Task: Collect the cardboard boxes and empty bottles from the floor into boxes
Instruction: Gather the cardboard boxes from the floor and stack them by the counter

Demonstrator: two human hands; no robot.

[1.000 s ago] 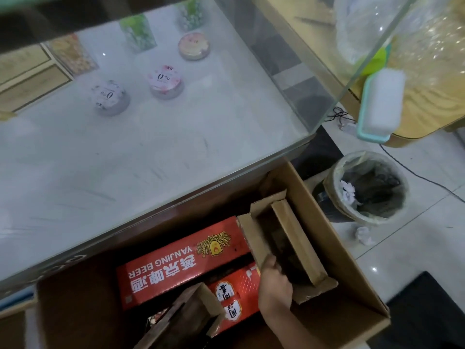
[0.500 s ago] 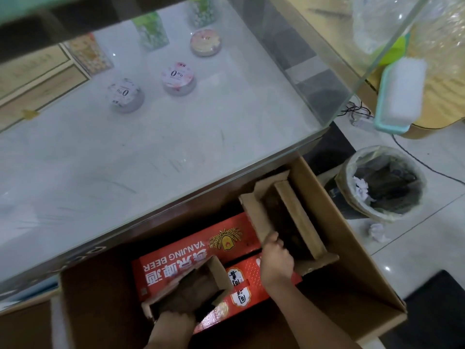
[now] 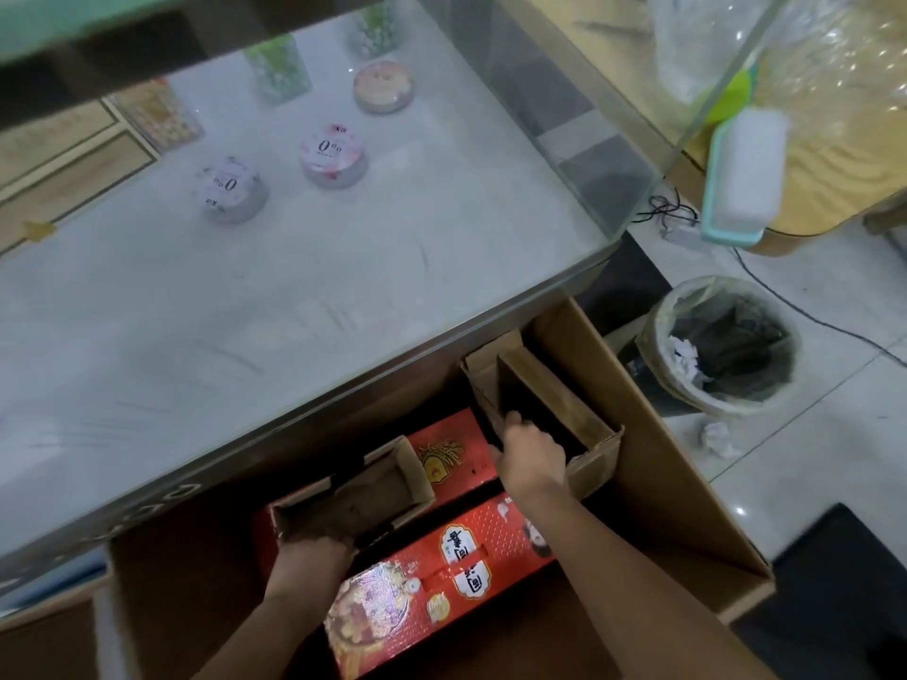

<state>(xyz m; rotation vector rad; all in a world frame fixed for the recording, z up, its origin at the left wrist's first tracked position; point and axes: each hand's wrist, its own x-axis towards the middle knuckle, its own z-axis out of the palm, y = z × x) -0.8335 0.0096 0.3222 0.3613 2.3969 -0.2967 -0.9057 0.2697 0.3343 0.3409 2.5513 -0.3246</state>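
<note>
A large open cardboard box (image 3: 653, 463) stands on the floor under a glass counter. Inside it lie two red printed cartons: a beer carton (image 3: 456, 458) at the back and a red gift carton (image 3: 441, 571) in front. My left hand (image 3: 314, 552) grips the near end of a small open brown box (image 3: 373, 488), which rests on the red cartons. My right hand (image 3: 532, 456) grips the left wall of a second small brown box (image 3: 554, 409), standing at the big box's far right corner.
The glass display counter (image 3: 343, 267) overhangs the back of the big box. A lined waste bin (image 3: 721, 346) stands on the tiled floor to the right, crumpled paper (image 3: 716, 436) beside it. A cable (image 3: 795, 306) runs across the tiles. A dark mat (image 3: 844, 581) lies at lower right.
My left hand came into view holding the small brown box and moved it up and back onto the red cartons. My right hand has kept its grip on the right-hand box.
</note>
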